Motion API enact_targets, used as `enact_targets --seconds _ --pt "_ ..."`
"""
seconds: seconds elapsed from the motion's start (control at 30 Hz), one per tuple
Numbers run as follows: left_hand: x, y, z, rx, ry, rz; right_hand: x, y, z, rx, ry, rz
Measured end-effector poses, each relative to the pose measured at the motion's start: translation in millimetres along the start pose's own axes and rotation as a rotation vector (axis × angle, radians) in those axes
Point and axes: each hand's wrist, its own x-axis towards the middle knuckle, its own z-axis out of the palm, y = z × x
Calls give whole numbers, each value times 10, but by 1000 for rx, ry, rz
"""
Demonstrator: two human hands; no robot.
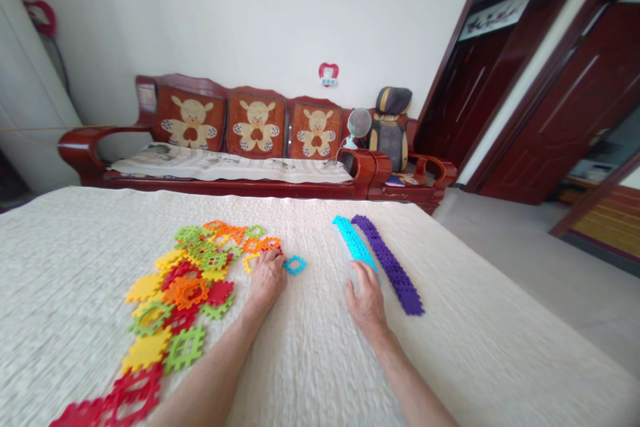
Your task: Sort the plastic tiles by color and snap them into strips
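My left hand (pixel 269 275) is over the right edge of the loose pile, its fingers bent down onto a red interlocking tile (pixel 265 252) that they mostly cover. Just right of those fingers lies a single blue frame-shaped tile (pixel 295 265); a yellow piece (pixel 248 263) is on the other side. My right hand (pixel 367 297) rests at the near end of a light blue row of tiles (pixel 353 238), thumb spread from the fingers. The fingertips cover that end, so contact there is partly hidden. A purple row of tiles (pixel 387 260) runs alongside to the right.
Loose red, yellow, green and orange tiles (pixel 193 293) spread across the left of the cream-covered surface (pixel 310 360). Beyond its far edge stand a wooden sofa (pixel 225 185) with bear cushions, a small fan (pixel 359 123) and a chair (pixel 393 140).
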Motion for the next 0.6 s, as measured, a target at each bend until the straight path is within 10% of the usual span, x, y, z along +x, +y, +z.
enact_targets --seconds 0.3,0.6 --pt "7 24 -18 -41 -9 -59 259 -802 643 119 -335 42" --pt "16 8 -7 -43 -26 -60 209 -535 474 54 -320 84"
